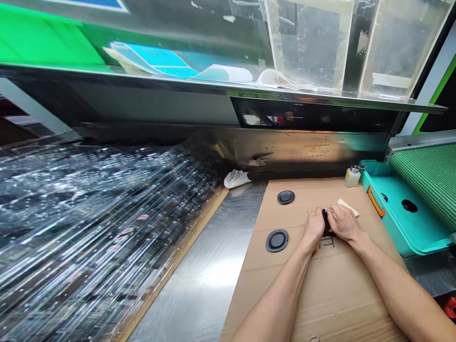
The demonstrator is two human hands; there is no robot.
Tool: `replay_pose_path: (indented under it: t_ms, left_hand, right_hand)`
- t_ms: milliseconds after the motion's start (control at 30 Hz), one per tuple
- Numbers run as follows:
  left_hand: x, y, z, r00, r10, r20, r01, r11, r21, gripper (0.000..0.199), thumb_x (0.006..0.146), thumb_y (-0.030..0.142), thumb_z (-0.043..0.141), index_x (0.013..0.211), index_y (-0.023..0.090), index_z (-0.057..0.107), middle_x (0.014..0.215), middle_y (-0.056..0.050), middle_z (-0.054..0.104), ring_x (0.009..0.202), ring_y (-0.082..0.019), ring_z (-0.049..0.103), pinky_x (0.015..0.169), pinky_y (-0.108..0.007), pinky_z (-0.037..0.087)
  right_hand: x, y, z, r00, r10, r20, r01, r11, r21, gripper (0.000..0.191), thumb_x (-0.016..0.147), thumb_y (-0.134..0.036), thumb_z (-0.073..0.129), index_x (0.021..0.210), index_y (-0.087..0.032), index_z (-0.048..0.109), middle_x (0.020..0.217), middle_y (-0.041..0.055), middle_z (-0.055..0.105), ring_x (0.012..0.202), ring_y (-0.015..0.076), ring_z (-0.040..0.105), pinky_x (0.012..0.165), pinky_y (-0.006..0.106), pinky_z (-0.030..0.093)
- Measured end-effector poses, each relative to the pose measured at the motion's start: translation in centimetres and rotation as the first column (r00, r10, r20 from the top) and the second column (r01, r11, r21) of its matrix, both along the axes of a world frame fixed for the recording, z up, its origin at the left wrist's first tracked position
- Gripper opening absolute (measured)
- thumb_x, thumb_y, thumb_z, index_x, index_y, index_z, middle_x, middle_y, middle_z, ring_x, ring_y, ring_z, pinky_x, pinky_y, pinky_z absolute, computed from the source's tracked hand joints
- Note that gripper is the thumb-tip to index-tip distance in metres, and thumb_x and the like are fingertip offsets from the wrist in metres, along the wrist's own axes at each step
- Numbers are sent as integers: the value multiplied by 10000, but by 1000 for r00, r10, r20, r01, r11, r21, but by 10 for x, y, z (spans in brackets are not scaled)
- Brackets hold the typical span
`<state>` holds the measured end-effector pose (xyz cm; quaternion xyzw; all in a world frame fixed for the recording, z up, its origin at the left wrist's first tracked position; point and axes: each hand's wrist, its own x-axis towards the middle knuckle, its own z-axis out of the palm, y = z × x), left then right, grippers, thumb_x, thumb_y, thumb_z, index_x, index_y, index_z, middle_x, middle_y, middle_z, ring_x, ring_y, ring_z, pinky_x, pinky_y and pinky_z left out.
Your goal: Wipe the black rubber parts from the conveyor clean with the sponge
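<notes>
My left hand (315, 224) is shut on a dark rubber-rimmed disc (325, 220), which is mostly hidden by my fingers. My right hand (343, 222) presses against it from the other side, pinching a cream cloth (347, 206) whose end sticks out past my knuckles. Both hands rest just above the middle of a flattened cardboard sheet (313, 294). To the left lie two similar dark discs, one (286, 197) farther up and a slightly larger one (277, 240) near my left hand. A small white dispenser bottle (352, 177) with a metal pump top stands at the sheet's far edge.
A teal plastic tray (402, 223) with an orange handle and round holes borders the cardboard on the right, beside a green ribbed mat (429, 183). A steel surface (213, 266) lies left, then stacked clear sheets (92, 228). A white glove (237, 178) sits against the far wall.
</notes>
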<state>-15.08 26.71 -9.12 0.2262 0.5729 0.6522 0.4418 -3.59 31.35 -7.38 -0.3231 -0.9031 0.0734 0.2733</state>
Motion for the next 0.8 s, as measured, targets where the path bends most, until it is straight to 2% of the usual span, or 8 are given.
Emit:
replay_pose_path:
  t_ms: [200,367,433,533,667,733,800]
  left_hand:
    - [-1,1,-3,984,20,-177,-9,998,60,374,948,294,495,603,209,613,633,-48,654,657,-197,589,666,-272,438]
    - [-4,-2,1,989,47,-140,-34,995,92,334,925,254,538,607,219,633,599,-39,625,725,-224,601,743,-282,443]
    - [-4,-3,3,982,56,-178,-36,993,114,342,918,223,542,590,217,640,623,-45,644,744,-221,604,782,-282,441]
    - [-1,-5,7,972,30,-232,-10,996,86,381,930,235,524,565,202,630,589,-47,639,644,-196,585,707,-278,441]
    - [4,-11,13,998,-24,-52,27,999,45,376,937,319,520,600,179,610,503,-12,580,467,-151,518,498,-253,387]
    - [3,-12,17,994,-11,108,3,997,78,354,942,341,513,653,164,614,528,-3,592,455,-136,520,476,-239,398]
    - [-1,-12,19,950,-79,303,35,989,147,349,959,364,484,737,143,637,597,-19,634,501,-141,565,507,-244,451]
  right_hand:
    - [-1,-2,1,1000,27,-13,-26,999,34,217,992,-236,404,984,-197,617,956,87,698,896,205,634,796,300,459]
    - [-1,-3,4,1000,16,2,-16,1000,9,215,988,-226,408,991,-196,620,962,83,709,883,202,641,782,293,458]
    - [-1,-3,4,1000,18,-5,-18,1000,6,218,989,-228,408,980,-196,624,951,81,708,874,200,641,781,290,459]
    - [-1,-2,4,1000,23,-10,-23,1000,-2,220,984,-227,417,976,-190,634,948,85,705,877,201,640,789,288,460]
    - [3,-1,2,999,27,-41,-29,998,-47,220,981,-222,440,979,-195,658,920,74,702,865,191,637,803,284,466]
    - [6,-1,3,989,39,-141,-49,997,-66,231,987,-226,447,997,-200,677,924,67,696,877,185,635,828,289,473]
    - [7,-1,6,955,40,-295,-68,994,-86,239,990,-248,471,1015,-207,705,948,69,676,894,180,629,836,291,483]
